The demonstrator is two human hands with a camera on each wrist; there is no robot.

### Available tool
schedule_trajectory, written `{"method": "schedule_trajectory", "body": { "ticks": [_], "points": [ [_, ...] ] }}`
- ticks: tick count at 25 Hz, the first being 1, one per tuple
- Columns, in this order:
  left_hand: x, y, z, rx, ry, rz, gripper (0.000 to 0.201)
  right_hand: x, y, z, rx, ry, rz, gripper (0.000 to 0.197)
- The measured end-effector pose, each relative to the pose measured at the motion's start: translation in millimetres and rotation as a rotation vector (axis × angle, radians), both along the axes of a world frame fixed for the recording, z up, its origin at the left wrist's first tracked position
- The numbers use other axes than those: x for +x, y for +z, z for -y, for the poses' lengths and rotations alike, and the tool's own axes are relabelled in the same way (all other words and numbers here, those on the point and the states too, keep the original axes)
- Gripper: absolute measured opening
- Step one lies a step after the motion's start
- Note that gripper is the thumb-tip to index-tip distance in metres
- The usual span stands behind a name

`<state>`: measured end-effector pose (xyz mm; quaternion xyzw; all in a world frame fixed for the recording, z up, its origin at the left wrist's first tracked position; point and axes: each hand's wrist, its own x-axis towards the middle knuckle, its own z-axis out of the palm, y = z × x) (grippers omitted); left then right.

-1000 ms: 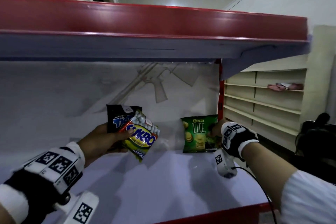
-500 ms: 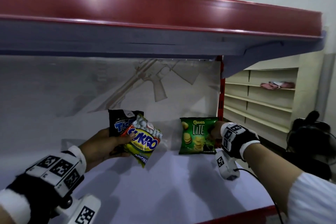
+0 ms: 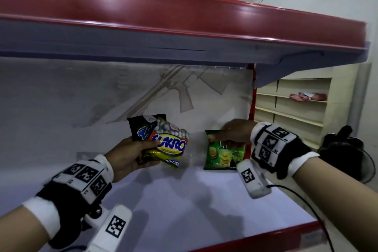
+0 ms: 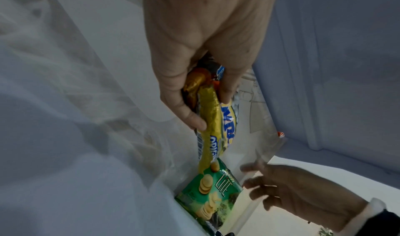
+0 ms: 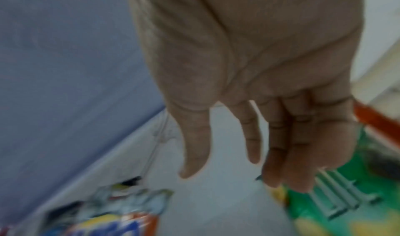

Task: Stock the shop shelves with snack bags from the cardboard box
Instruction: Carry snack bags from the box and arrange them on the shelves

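The left hand (image 3: 131, 154) is raised over the shelf (image 3: 184, 206), its fingers and thumb clamped on two snack bags at once: a yellow Sukro bag (image 3: 169, 147) in front and a black bag (image 3: 143, 129) behind it, both held off the shelf to the left of the green Lite bag (image 3: 224, 153). The green Lite bag stands upright at the back of the shelf near the red post (image 3: 252, 98). The right hand (image 3: 237, 131) reaches over that bag's top edge with fingers straight and loose, grasping nothing; whether the fingertips touch the bag cannot be told. The right wrist view is blurred. The black bag's label is half hidden behind the Sukro bag. Beyond the post stand cream shelves (image 3: 296, 104).
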<state>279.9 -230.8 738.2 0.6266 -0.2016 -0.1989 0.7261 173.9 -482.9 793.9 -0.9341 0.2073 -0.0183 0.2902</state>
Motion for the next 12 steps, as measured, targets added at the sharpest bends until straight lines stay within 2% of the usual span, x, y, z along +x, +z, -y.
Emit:
{"method": "schedule_trajectory", "body": {
  "ticks": [2,3,5,8,12],
  "points": [
    [-1,3,-1,-0.024,-0.023,0.010,0.021,6,-2,-40,0.380,0.172,0.037,0.062],
    [-1,4,-3,-0.022,-0.031,0.023,0.022,14,-7,-58,0.466,0.247,0.069,0.067],
    [0,3,-14,0.008,-0.037,0.056,0.022,35,-21,-85,0.450,0.300,0.128,0.064],
    [10,1,-45,0.073,0.008,0.095,0.025,66,-35,-103,0.401,0.194,0.166,0.065],
    [32,-2,-96,0.128,0.120,0.136,0.029,100,-47,-112,0.198,0.072,0.073,0.057]
  ]
}}
